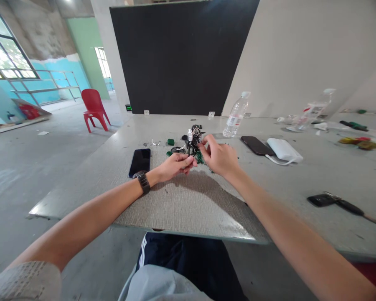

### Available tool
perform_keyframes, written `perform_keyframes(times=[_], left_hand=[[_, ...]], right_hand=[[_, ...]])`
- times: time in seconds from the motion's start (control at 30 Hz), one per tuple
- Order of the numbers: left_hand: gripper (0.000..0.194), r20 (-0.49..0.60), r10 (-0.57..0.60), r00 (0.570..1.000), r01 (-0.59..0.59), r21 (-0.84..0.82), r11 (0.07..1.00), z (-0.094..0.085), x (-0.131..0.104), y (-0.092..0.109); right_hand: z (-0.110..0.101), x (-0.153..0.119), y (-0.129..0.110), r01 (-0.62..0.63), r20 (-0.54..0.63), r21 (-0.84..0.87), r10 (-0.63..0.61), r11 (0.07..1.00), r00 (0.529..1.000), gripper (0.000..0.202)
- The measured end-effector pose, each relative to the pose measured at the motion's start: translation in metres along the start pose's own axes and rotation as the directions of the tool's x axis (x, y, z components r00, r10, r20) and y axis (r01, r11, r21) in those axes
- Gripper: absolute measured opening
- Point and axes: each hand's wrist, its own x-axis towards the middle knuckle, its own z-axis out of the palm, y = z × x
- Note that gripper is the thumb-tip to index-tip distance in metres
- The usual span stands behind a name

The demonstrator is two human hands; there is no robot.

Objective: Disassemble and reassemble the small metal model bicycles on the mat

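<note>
A small dark model with a spoked wheel and a pale rack (194, 136) is held up over the table between my two hands. My left hand (177, 164), with a dark watch at the wrist, pinches its lower end. From the right, my right hand (217, 154) has its bent fingers pressed against the model's side; its fingertips are partly hidden. Another small wheel (178, 149) lies beside the model, near a green block (171, 142) and pale thin parts (156, 143). Small green pieces (199, 157) show just behind and between my hands.
A phone (140, 162) lies left on the table (175, 205). To the right are a plastic bottle (237, 115), a dark phone (257, 146), a white power bank (284, 150) and keys (322, 200). A black panel (184, 58) stands behind.
</note>
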Motion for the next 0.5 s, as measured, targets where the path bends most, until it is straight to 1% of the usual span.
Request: perform_keyframes(times=[0.1,0.2,0.27,0.33,0.37,0.43,0.5], left_hand=[[0.048,-0.014,-0.008,1.000,0.008,-0.008,1.000,0.001,0.000,0.002],[0.048,-0.013,-0.013,1.000,0.013,-0.011,1.000,0.001,0.000,0.001],[0.048,-0.011,-0.001,1.000,0.001,-0.015,1.000,0.001,0.000,0.000],[0.048,-0.011,0.017,1.000,-0.017,-0.017,1.000,0.001,0.000,-0.001],[0.047,-0.011,0.027,1.000,-0.027,-0.016,0.999,0.001,0.000,-0.001],[0.045,-0.018,0.046,0.999,-0.047,-0.015,0.999,0.000,0.000,-0.002],[0.044,-0.032,0.054,0.998,-0.054,-0.016,0.998,0.000,0.001,-0.002]], right_hand=[[0.000,0.002,0.000,-0.032,0.005,-0.017,0.032,0.999,0.999,0.033],[0.003,0.003,0.001,-0.066,0.019,-0.010,0.066,0.998,0.998,0.032],[0.006,0.005,0.003,-0.100,0.042,0.003,0.100,0.995,0.994,0.035],[0.009,0.006,0.006,-0.135,0.095,0.027,0.132,0.990,0.987,0.038],[0.011,0.006,0.008,-0.136,0.133,0.052,0.128,0.989,0.983,0.040],[0.013,0.006,0.011,-0.105,0.210,0.109,0.081,0.988,0.974,0.042],[0.014,0.005,0.012,-0.068,0.255,0.129,0.034,0.989,0.966,0.043]])
